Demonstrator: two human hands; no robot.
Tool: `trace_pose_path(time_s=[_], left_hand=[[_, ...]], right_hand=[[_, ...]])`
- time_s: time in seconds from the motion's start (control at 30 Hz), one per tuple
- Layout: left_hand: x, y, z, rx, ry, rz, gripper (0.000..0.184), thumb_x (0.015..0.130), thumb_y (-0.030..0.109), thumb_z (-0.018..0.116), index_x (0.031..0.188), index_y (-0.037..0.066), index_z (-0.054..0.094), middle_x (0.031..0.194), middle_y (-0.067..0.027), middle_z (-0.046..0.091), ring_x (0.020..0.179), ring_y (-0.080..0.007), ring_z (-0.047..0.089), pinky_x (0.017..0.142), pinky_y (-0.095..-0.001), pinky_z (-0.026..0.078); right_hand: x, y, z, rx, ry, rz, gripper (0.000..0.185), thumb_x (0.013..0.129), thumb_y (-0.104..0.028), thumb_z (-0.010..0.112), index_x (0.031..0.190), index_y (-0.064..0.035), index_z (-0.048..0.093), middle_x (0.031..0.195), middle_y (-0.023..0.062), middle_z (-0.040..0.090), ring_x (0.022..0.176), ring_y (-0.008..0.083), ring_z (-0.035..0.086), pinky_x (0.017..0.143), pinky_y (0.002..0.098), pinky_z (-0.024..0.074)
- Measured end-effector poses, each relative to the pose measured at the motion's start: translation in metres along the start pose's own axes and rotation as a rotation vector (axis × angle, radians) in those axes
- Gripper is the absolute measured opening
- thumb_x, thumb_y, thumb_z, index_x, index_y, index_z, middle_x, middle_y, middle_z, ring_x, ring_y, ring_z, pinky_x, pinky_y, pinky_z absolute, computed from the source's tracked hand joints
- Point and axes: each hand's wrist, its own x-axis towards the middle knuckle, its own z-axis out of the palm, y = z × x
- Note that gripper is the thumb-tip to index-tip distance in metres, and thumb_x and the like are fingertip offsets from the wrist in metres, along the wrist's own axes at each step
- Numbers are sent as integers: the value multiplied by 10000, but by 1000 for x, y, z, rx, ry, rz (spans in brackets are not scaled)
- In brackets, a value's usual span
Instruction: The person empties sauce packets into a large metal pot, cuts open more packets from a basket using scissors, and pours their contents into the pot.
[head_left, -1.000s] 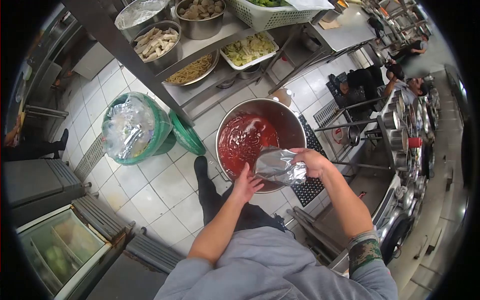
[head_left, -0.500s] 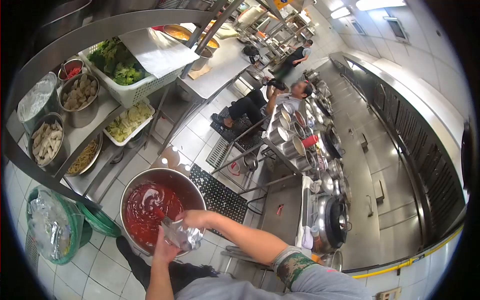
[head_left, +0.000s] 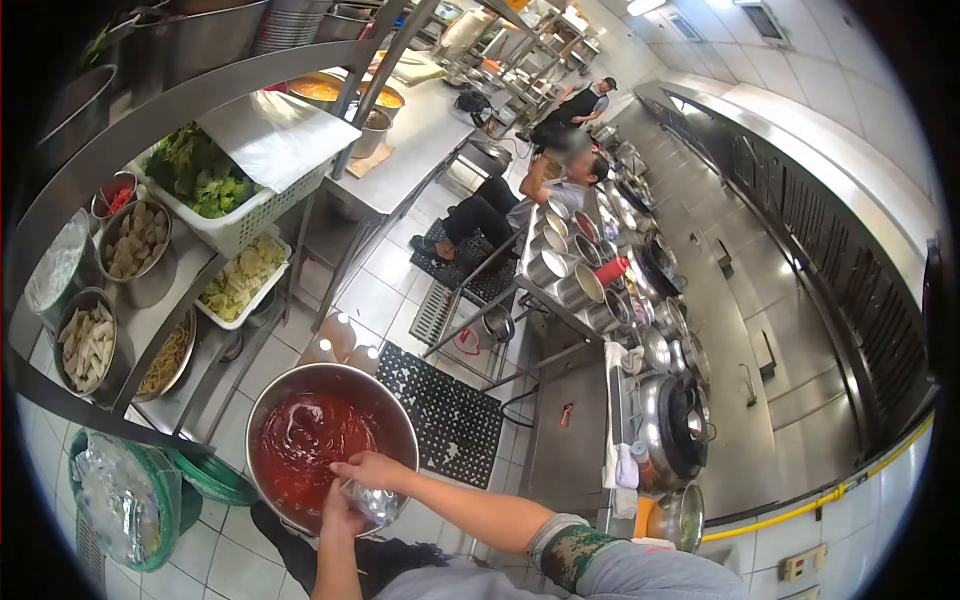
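Observation:
A large steel pot on the floor holds glossy red sauce. Over its near right rim, a crumpled silver pouch is gripped by both hands. My right hand has its fingers closed on the pouch's upper part, and my left hand is wrapped round its left side. The pouch's opening is hidden behind my fingers.
Left stands a steel shelf with a basket of greens and bowls of food. A green bin is at lower left. Beyond the black mat are a rack of pots, a seated person and another person behind.
The view has swung toward the right-hand stoves, so the pot appears farther left. My left hand has closed round the pouch, which looks more crumpled and bunched.

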Motion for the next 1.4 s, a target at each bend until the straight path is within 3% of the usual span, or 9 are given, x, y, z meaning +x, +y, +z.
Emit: trace_pose_path(time_s=[0.13, 0.33, 0.53, 1.0, 1.03, 1.1, 1.13, 1.27, 1.4], left_hand=[[16, -9, -19, -56, 135, 91, 281, 964, 243, 456, 1145, 62, 572, 1106, -113, 639, 1019, -265, 632, 897, -450, 508], [39, -19, -47, -101, 331, 182, 208, 938, 171, 452, 1031, 24, 565, 988, -113, 629, 933, -276, 637, 860, -479, 518], [55, -23, -78, -79, 323, 118, 295, 968, 181, 385, 1124, 4, 562, 1074, -169, 608, 976, -332, 618, 865, -526, 512], [55, -37, -84, -25, 145, 117, 307, 926, 219, 426, 1096, 29, 597, 1003, -170, 647, 891, -330, 651, 801, -521, 541], [80, -49, -109, 39, -106, 135, 236, 875, 233, 553, 991, 36, 611, 881, -138, 642, 804, -301, 656, 713, -483, 549], [52, -42, -89, 82, 29, 115, 140, 848, 194, 590, 911, 77, 636, 851, -113, 645, 749, -268, 649, 653, -445, 535], [40, -44, -74, 110, -31, 176, 138, 834, 156, 616, 950, 83, 631, 855, -101, 642, 744, -259, 640, 645, -438, 527], [30, -27, -48, 20, 0, 22, 523, 811, 548, 705, 923, 50, 594, 885, -101, 651, 763, -236, 645, 683, -415, 548], [8, -29, -31, 212, 124, 184, 391, 848, 451, 687, 980, 95, 592, 906, -96, 632, 849, -217, 609, 754, -417, 500]], right_hand=[[19, 42, 29, -45, 229, 20, 541, 873, -540, 572, 1031, -37, 692, 1001, 150, 688, 874, 259, 650, 834, 379, 490], [2, 78, 52, 736, -336, 302, 618, 770, -547, 716, 1049, 2, 665, 887, 98, 674, 779, 150, 641, 658, 315, 505], [-5, 84, 59, 904, -276, 332, 291, 872, -317, 702, 971, -46, 670, 790, 35, 646, 587, 135, 605, 498, 297, 476], [9, 109, 69, 79, 37, 20, 473, 829, -420, 697, 942, 40, 698, 869, 124, 696, 770, 196, 655, 680, 367, 519], [13, 117, 67, 117, 15, 72, 449, 834, -402, 686, 937, 35, 699, 829, 121, 696, 722, 208, 658, 647, 380, 528], [7, 114, 54, -3, -44, -69, 376, 839, -324, 682, 904, 46, 695, 822, 129, 700, 700, 203, 657, 634, 373, 538], [-3, 100, 59, 340, 10, -24, 303, 840, -277, 683, 915, 15, 707, 820, 134, 701, 708, 195, 660, 641, 370, 539], [0, 80, 62, -478, 72, -217, 354, 798, -336, 660, 938, -14, 710, 887, 233, 693, 855, 379, 680, 781, 458, 519], [-27, 48, 69, -743, 98, -247, 317, 813, -308, 588, 920, -31, 696, 901, 234, 685, 893, 420, 657, 798, 500, 508]])
